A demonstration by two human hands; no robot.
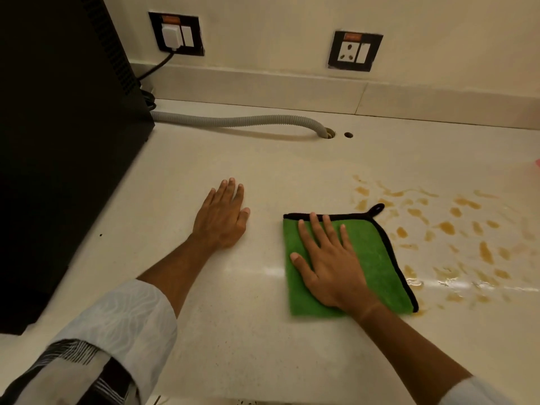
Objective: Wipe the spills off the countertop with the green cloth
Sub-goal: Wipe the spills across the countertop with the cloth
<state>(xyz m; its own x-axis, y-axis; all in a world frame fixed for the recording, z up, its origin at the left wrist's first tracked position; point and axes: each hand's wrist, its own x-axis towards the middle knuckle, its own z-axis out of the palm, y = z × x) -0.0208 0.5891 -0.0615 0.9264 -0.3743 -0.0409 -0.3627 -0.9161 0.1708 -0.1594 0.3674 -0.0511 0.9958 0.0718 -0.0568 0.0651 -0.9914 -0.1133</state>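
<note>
The pale desk (233, 331) is seen running from a tall black appliance (58, 141) on the left out toward the right edge of the view, and a grey corrugated hose (233, 121) is laid along its back, dropping into a hole near the wall. The spills (455, 247) are spread as a broad field of amber patches and streaks over the right part of the desk, with a wet sheen nearer the front edge. The green cloth (377, 258) is laid flat, folded to a rough square with black trim, and its right border is placed just at the left margin of the spills, a few patches touching or running under that border. The cloth is pressed down by the right hand (330, 267), palm flat, fingers (317, 226) spread and extended toward the wall, nothing being pinched or gripped. The left hand (222, 217) is rested flat on bare desk well to the left of the cloth, its fingers straight, together and empty. The relation on which the coming move is judged to turn is this: the stained area lies wholly to the right of the cloth and of the right hand, so a sweep rightward is called for, and the right hand is clearly the nearer one, the left being placed only as a brace. Very little of the stain appears to be cleared as yet
</note>
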